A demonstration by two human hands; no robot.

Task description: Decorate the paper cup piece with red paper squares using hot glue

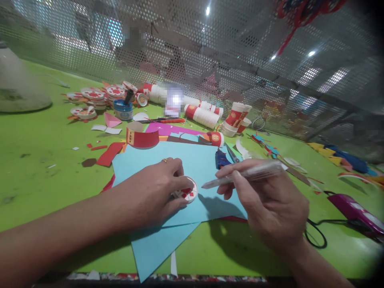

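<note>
My left hand [159, 186] is closed around the near side of a small white round paper piece [192, 194] with red patches, possibly a cup bottom. That piece rests on light blue paper [144, 160], its left part hidden under my fingers. To the right, my right hand [267, 200] grips a clear-barrelled pen [249, 175]. The pen's tip points left, a short distance from the disc and above the paper. A dark blue tool [222, 159], its kind unclear, lies just beyond my right fingertips beside scissors [232, 153].
Behind the paper are a curved red strip [142, 138], a blue jar [123, 110], stacked paper cups [202, 116] and several decorated discs [93, 95]. At right lies a purple corded device [355, 210]. A perforated metal screen [192, 48] borders the green table [60, 208].
</note>
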